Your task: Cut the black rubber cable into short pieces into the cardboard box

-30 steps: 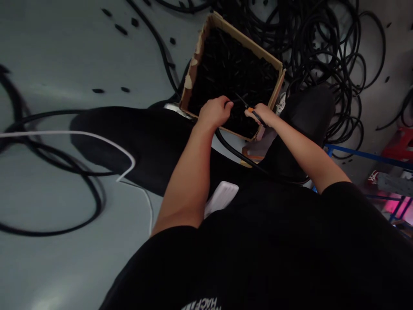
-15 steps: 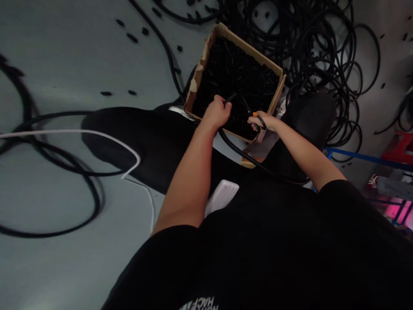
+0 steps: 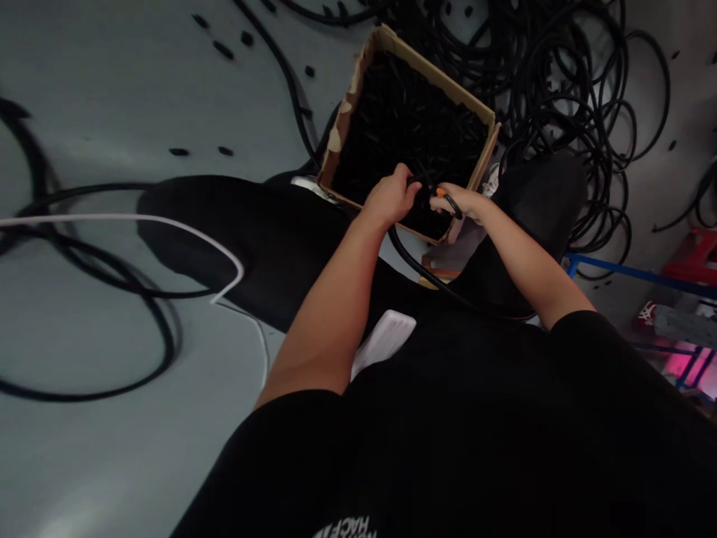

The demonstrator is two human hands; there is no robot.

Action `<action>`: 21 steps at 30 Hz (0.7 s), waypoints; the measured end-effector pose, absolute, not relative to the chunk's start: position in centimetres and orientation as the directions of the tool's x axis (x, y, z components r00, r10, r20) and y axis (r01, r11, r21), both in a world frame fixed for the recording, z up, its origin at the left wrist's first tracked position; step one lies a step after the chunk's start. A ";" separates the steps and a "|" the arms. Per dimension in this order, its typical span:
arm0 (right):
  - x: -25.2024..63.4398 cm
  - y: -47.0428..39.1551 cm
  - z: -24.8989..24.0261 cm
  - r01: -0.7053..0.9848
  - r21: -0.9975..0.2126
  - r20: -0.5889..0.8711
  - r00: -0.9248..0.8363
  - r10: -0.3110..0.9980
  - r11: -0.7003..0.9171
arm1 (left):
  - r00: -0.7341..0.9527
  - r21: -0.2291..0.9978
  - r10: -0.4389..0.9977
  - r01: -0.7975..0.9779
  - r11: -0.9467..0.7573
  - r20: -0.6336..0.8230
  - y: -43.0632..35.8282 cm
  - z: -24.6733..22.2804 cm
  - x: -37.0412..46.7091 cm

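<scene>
My left hand (image 3: 390,197) is closed on a thick black cable (image 3: 415,263) above the near side of a cardboard box (image 3: 489,158). The cable runs from under this hand down toward my lap. Many short black pieces (image 3: 406,104) fill the box. At the box's right near corner my right hand (image 3: 458,203) grips scissors (image 3: 449,200) with black and orange handles. The blades point at the cable's end, close to my left fingertips; whether they touch it is too dark to tell.
Tangled black cable (image 3: 588,112) lies on the floor at the upper right, with more loops (image 3: 162,336) at left. A white cord (image 3: 140,217) crosses my leg. A white device (image 3: 386,338) rests on my lap. A blue frame (image 3: 638,272) stands at right.
My left hand has moved right with the cable, toward the scissors. The hands are now closer together, and the scissor blades have come to the cable's end.
</scene>
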State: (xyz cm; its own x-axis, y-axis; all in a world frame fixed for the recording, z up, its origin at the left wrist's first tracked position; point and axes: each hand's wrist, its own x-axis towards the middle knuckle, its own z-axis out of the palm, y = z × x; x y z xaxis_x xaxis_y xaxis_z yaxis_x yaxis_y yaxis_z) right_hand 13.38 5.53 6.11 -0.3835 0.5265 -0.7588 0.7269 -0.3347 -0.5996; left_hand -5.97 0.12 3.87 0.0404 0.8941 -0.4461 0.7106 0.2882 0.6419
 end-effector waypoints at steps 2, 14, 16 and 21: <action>13.3 5.6 6.3 0.733 -0.596 -0.762 -0.389 0.517 -0.328 | 0.026 0.603 0.882 0.739 0.300 -0.471 0.2 4.4 -5.8; 13.6 5.6 3.7 0.617 -0.712 -0.651 -0.401 0.644 -0.335 | 0.051 0.608 0.872 0.736 0.297 -0.487 0.3 3.6 -5.6; 13.8 5.5 2.8 0.591 -0.747 -0.605 -0.413 0.681 -0.306 | 0.042 0.627 0.886 0.722 0.293 -0.462 0.3 2.9 -5.8; 14.0 5.3 2.8 0.613 -0.759 -0.555 -0.432 0.711 -0.221 | 0.033 0.678 0.921 0.687 0.261 -0.388 0.4 1.6 -6.1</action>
State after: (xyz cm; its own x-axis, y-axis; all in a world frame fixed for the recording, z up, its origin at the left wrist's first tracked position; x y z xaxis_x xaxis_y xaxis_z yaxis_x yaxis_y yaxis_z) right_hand 13.97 5.32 2.77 -0.4318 0.7106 -0.5555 0.6130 -0.2206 -0.7587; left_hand -6.06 0.44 1.63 0.0332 0.9209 -0.3884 0.6866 0.2614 0.6784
